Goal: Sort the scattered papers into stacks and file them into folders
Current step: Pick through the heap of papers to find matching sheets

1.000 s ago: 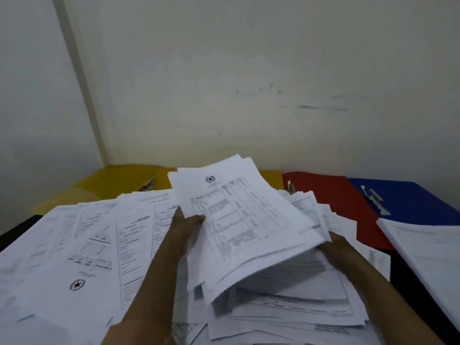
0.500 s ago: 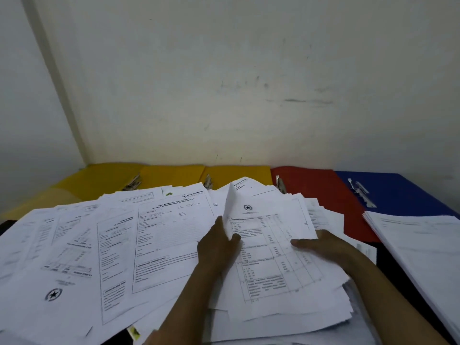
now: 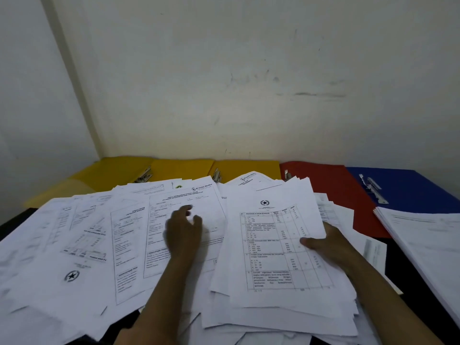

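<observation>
Sorting step in hand, filing not yet begun. A bundle of table-printed sheets (image 3: 276,247) is grasped at its right edge by the right hand (image 3: 328,247), thumb on top, bundle resting on the loose pile near the middle of the desk. The left hand (image 3: 183,232) is released, fingers relaxed, blurred over a form sheet (image 3: 174,215) in the scattered papers (image 3: 74,245) at left; contact cannot be told. Folders lie open along the wall: yellow folders (image 3: 174,168), red folder (image 3: 331,185), blue folder (image 3: 410,185). A squared stack (image 3: 428,235) sits at far right. Next move is judged to call for matching sheets being picked from the spread and added to the held bundle, one layer at a time
</observation>
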